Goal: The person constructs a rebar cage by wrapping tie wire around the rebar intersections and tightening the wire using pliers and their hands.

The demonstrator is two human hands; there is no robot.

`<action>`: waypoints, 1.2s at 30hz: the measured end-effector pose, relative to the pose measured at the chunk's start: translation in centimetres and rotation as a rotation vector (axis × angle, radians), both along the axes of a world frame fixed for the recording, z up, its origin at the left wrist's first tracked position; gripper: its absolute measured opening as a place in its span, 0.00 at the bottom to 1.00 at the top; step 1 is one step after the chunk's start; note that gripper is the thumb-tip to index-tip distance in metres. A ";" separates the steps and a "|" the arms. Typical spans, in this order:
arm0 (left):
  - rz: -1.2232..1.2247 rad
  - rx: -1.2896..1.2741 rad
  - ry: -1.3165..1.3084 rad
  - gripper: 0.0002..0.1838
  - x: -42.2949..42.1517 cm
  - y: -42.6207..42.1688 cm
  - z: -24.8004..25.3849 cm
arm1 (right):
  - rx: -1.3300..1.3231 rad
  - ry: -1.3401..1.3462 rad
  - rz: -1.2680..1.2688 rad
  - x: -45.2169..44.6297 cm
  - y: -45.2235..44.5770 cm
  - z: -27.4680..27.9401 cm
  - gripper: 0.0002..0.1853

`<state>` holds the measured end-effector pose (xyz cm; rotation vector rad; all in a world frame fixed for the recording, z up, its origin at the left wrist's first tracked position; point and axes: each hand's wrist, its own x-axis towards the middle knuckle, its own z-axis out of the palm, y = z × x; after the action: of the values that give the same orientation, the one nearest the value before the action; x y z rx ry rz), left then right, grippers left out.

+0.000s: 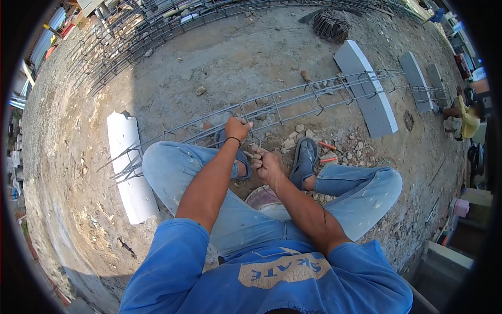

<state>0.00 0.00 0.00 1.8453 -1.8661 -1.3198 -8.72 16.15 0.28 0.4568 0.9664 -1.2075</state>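
Note:
A long cage of steel bars with wire stirrups [280, 107] runs from the lower left to the upper right, just beyond my knees. My left hand [238, 129] is closed at the near side of the cage, by a stirrup. Closer to me, my right hand [265, 163] is closed in front of my shins; what either hand holds is too small to make out. Red-handled pliers [329, 147] lie on the ground right of my right foot. One end of the cage rests on a white block [130, 172], the other on grey blocks [368, 89].
Stone chips [361, 149] lie around my right foot. More steel cages [157, 31] stretch along the top left. A bundle of dark rods [332, 25] sits at the top. Another person [468, 120] in a yellow top is at the far right.

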 end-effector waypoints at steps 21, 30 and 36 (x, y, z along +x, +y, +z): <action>0.052 0.131 0.009 0.20 0.3 -0.1 2.5 | -0.399 -0.309 -0.090 -1.4 1.0 -1.4 0.14; 0.108 0.038 0.089 0.19 0.6 -0.2 -1.5 | -0.189 0.426 0.199 -0.5 -2.0 -1.1 0.14; 0.127 0.032 0.137 0.18 0.6 0.1 -1.7 | -0.153 0.536 0.168 0.1 -3.4 -0.2 0.14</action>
<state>0.58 0.12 -1.67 1.8064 -1.6407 -1.4009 -8.67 12.73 0.09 -0.0812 1.3243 -1.2635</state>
